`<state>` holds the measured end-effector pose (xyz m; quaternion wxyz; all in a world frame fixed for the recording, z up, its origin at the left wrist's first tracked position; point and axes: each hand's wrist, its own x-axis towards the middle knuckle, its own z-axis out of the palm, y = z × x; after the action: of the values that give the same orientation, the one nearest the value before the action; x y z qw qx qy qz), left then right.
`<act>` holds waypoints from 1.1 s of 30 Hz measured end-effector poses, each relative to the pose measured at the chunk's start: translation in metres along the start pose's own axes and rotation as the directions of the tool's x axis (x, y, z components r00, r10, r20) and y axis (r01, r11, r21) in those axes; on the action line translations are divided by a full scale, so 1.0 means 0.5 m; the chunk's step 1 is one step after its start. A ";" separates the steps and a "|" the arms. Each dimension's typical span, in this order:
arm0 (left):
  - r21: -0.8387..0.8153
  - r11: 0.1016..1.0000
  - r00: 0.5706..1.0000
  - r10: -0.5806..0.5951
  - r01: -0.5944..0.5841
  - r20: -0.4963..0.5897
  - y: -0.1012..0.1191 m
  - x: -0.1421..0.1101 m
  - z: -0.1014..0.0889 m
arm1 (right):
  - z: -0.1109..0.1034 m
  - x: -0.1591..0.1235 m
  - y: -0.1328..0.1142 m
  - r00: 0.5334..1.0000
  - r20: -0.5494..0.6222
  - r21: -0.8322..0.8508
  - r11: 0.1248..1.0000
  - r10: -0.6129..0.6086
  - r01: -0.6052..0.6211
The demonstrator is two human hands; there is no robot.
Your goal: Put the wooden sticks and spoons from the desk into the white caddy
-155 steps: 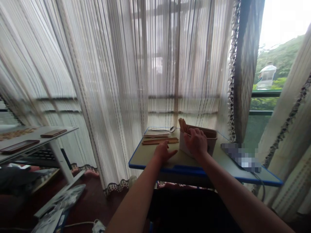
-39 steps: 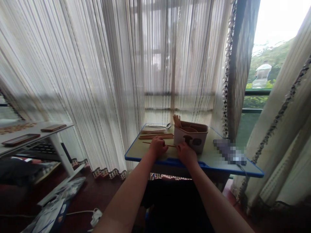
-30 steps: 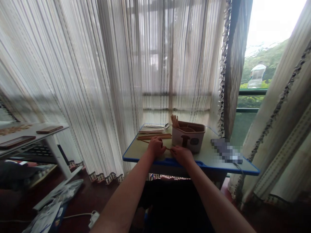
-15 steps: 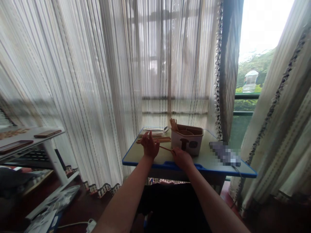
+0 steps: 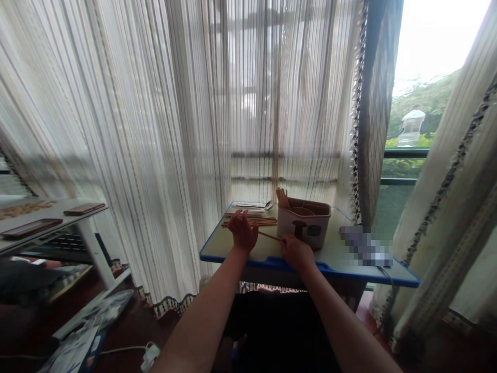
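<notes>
A thin wooden chopstick [image 5: 269, 236] spans the gap between my two hands, low over the front of the small table [image 5: 221, 250]. My right hand [image 5: 298, 253] is closed around its right end. At the other end my left hand [image 5: 243, 232] has its fingers loosely curled and raised, the stick meeting it near the thumb; that grip is partly hidden. Behind the left hand, more chopsticks [image 5: 267, 221] lie in a row. Metal utensils [image 5: 252, 209], one with a ladle-like head, rest farther back. Beside my right hand stands a utensil holder [image 5: 285, 224] with light wooden sticks upright in its left corner.
A blurred-out object [image 5: 367, 247] with a cable lies on the table's right side. To the left, a white desk [image 5: 73, 220] carries flat frame-like things. Striped curtains [image 5: 163, 145] hang behind the table. A white plug or adapter [image 5: 150, 356] is on the floor.
The whole view has shifted a little, so the table sits slightly farther right. Both hands keep nearly the same pose at the chopstick's ends.
</notes>
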<state>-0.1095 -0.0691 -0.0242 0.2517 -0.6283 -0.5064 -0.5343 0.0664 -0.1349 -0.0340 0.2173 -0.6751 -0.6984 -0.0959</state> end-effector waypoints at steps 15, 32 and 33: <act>0.003 1.000 0.993 -0.004 0.004 0.115 -0.005 -0.006 0.017 | -0.016 -0.001 -0.003 0.999 0.028 0.020 0.999 0.038 -0.038; 0.014 0.999 0.988 0.042 -0.045 0.150 -0.005 -0.007 0.016 | -0.012 -0.002 -0.006 0.998 -0.063 0.050 0.999 -0.019 0.022; 0.015 0.999 0.988 0.037 -0.040 0.150 -0.005 -0.007 0.016 | -0.012 -0.004 -0.006 0.996 -0.081 0.054 0.998 -0.022 0.027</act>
<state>-0.1081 -0.0627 -0.0302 0.2289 -0.6740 -0.5164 -0.4761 0.0645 -0.1394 -0.0287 0.2627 -0.6558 -0.6998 -0.1063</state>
